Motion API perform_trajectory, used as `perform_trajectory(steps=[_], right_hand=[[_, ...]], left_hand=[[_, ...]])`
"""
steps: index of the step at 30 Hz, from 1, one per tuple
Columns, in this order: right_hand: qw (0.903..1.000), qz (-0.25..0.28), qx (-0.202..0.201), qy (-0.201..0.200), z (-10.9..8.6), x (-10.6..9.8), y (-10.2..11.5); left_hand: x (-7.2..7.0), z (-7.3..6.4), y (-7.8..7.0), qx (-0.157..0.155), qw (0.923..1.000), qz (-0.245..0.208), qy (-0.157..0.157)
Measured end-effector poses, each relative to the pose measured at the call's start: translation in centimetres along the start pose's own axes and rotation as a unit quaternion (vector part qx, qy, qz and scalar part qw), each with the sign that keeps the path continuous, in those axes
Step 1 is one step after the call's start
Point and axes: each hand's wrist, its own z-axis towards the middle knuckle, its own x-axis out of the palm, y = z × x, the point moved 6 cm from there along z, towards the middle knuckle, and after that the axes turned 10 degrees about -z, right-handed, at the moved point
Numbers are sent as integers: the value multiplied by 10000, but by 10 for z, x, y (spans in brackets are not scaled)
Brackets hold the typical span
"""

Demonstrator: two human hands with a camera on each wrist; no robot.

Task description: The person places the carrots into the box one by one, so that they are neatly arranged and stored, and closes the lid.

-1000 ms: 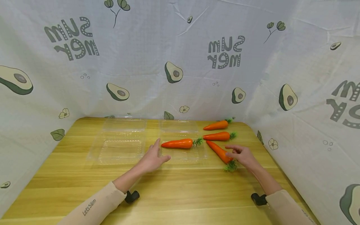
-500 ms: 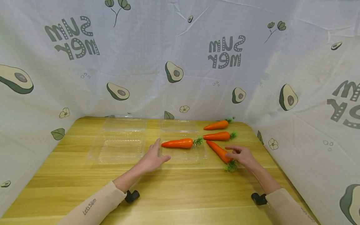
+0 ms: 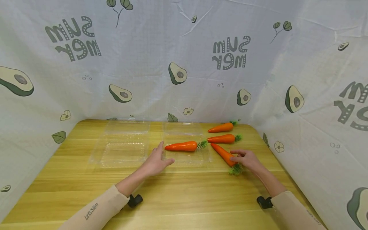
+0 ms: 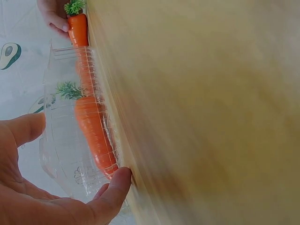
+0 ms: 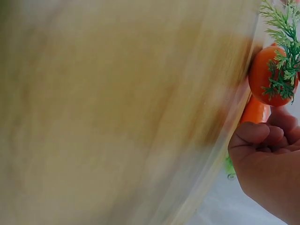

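My left hand [image 3: 156, 162] lies with fingers spread at the left edge of a lidded clear plastic box [image 3: 207, 158], thumb apart from the fingers. In that box rests an orange carrot [image 3: 182, 146] with green leaves, its tip pointing left. The left wrist view shows the thumb and a finger [image 4: 115, 187] near the box's clear wall [image 4: 56, 140]. My right hand [image 3: 248, 159] is beside a slanted carrot [image 3: 222, 154], fingers loosely bent, fingertips touching it near its leafy top. In the right wrist view the carrot's leafy end [image 5: 274, 77] stands just above the bent fingers.
Another clear box [image 3: 125, 153], its lid folded back, sits left on the wooden table [image 3: 184, 198]. Two more carrots lie at the right: a middle one [image 3: 222, 139] and a far one [image 3: 222, 127]. A printed cloth [image 3: 149, 64] hangs behind and around the table.
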Motion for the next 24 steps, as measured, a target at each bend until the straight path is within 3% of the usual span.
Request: perform_trajectory(steps=[24], right_hand=[[9964, -693, 475, 59, 1, -4, -6]], left_hand=[[0, 0, 0, -79, 10000, -35, -25]])
